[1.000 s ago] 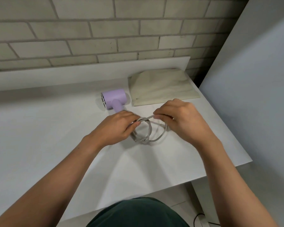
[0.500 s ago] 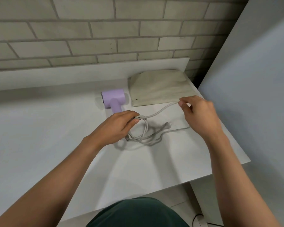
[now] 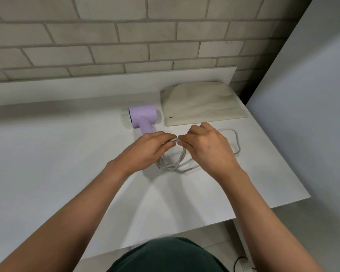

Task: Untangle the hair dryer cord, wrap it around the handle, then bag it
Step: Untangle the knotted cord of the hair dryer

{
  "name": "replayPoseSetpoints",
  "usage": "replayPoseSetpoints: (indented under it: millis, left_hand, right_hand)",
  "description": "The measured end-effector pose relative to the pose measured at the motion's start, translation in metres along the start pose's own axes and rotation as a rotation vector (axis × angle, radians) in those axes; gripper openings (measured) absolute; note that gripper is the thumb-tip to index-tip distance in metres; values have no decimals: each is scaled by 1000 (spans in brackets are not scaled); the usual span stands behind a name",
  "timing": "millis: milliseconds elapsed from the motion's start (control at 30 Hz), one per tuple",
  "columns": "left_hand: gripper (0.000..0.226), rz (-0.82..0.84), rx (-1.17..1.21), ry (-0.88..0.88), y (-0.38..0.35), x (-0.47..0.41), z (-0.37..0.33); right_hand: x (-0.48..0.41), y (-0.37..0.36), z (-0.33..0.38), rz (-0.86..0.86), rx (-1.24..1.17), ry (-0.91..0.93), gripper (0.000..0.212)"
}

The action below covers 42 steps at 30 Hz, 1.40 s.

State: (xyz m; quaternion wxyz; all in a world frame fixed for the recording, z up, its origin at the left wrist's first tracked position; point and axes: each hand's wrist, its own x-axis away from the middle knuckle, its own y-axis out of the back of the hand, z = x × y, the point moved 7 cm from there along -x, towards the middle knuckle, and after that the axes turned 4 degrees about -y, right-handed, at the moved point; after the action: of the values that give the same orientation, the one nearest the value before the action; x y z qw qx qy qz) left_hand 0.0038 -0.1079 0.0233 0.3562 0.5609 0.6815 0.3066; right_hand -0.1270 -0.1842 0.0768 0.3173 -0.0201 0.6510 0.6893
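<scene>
The grey cord [image 3: 182,161] lies tangled on the white table [image 3: 67,154], just beside the lilac hair dryer [image 3: 142,116]. Our left hand [image 3: 145,152] and right hand [image 3: 206,148] both pinch it where they meet. We should ease the loops apart slowly rather than tug.

Dryer [image 3: 142,117]: smooth matt lilac plastic. Cord [image 3: 236,141]: smooth pale grey, rubbery-looking. Bag [image 3: 200,104]: beige cloth, matt, creased. Counter [image 3: 57,154]: smooth white, matt. Wall [image 3: 126,36]: rough pale brick.
</scene>
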Motion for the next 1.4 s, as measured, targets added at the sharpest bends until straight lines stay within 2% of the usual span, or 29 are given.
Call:
replayPoseSetpoints:
  millis: [133,233,533,600,667,700,767,800,867,967,1033,1100,1200,1233,1333,1400]
  left_hand:
    - [39,55,33,67,-12,5,9]
    - [34,55,144,100,-20,10,10]
    - [34,-34,252,123,-16,6,-1]
    - [33,0,380,176,-23,8,5]
    - [31,68,632,302,-34,11,13]
    - [32,97,647,317,-40,11,17]
    - [37,161,415,256,-48,7,26]
    - [41,236,234,194,-54,3,26]
    - [44,370,25,91,-70,-2,20]
    - [35,513,2,108,-79,-3,11]
    - [44,565,39,133,-81,-2,11]
    - [45,528,79,118,-76,-2,14]
    - [14,345,212,99,-64,-4,19]
    - [11,278,261,94,-58,-4,18]
    - [25,143,368,85,-46,1,19]
    - [25,98,412,93,-40,4,20]
  right_hand:
    - [0,26,-8,-90,-99,-37,17]
    - [-4,40,-23,-188,-188,-87,17]
    - [-8,42,-35,-222,-212,-133,13]
    - [-7,41,-36,-211,-218,-135,14]
    - [-7,40,-39,-195,-234,-137,15]
    - [-7,39,-40,-186,-246,-136,15]
    - [-7,38,-42,-172,-262,-134,15]
    - [-6,37,-41,-170,-262,-134,15]
    - [-6,39,-39,-181,-269,-132,16]
    - [-3,45,-45,-220,-284,-178,18]
    - [0,50,-56,-250,-300,-237,19]
    - [5,56,-69,-299,-348,-322,20]
    - [14,58,-95,-371,-424,-518,21]
    - [17,56,-105,-365,-403,-573,23]
    - [25,37,-140,-196,-187,-708,26]
    - [32,16,-153,-41,-46,-751,28]
